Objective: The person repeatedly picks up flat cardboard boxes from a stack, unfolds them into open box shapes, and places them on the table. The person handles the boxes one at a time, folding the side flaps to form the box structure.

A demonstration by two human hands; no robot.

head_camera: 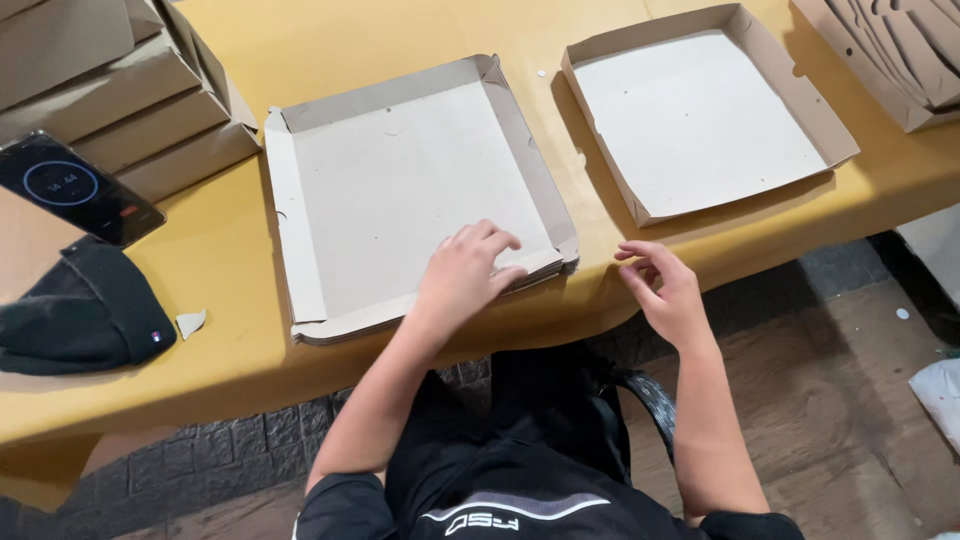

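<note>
A half-folded cardboard box tray lies on top of a thin pile of flat blanks on the yellow table; its far and right walls stand up, its left and near flaps lie flat. My left hand presses on the tray's near right corner, fingers bent over the near flap. My right hand hovers just off the table's front edge, to the right of that corner, fingers loosely spread and holding nothing. A finished box tray with all walls up sits to the right.
Stacked folded boxes stand at the back left, with a dark phone leaning against them. A black knit hat and a small cardboard scrap lie at the near left. More cardboard pieces are piled at the far right.
</note>
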